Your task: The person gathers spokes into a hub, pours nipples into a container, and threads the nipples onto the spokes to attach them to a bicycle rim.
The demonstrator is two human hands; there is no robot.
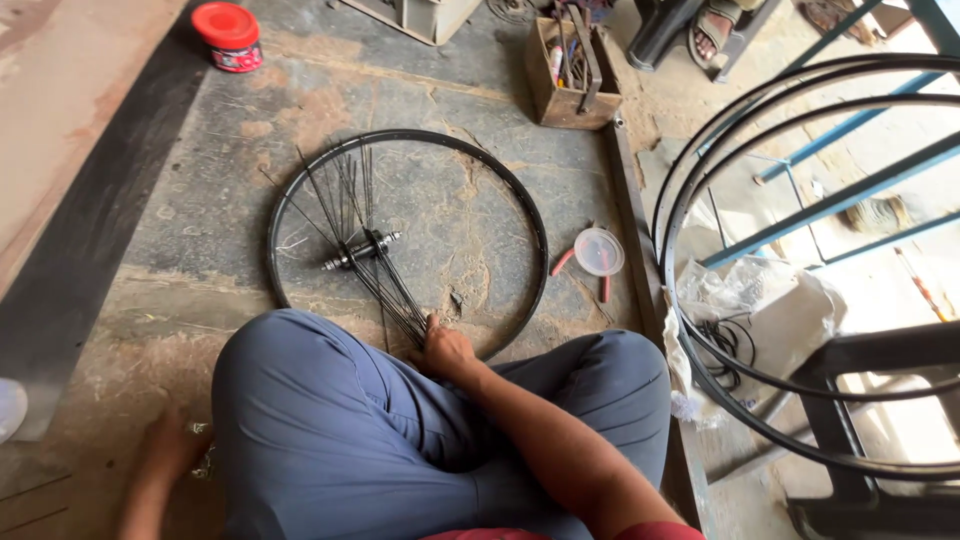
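A black bicycle wheel rim (pixel 520 205) lies flat on the stone floor in front of my crossed legs. Inside it rests a metal hub (pixel 362 250) with several loose spokes (pixel 340 195) fanning out from it. My right hand (pixel 445 350) is closed around the near ends of a bundle of spokes at the rim's near edge. My left hand (pixel 172 450) is down on the floor beside my left knee, blurred, touching something small and shiny that I cannot make out.
A red-lidded jar (pixel 228 35) stands far left. A wooden toolbox (pixel 570 75) sits at the back. Red-handled pliers and a clear lid (pixel 599 252) lie right of the rim. Several more rims (pixel 700 180) lean at right beside a white sack (pixel 770 300). Another person's sandalled foot (pixel 715 28) is at the top.
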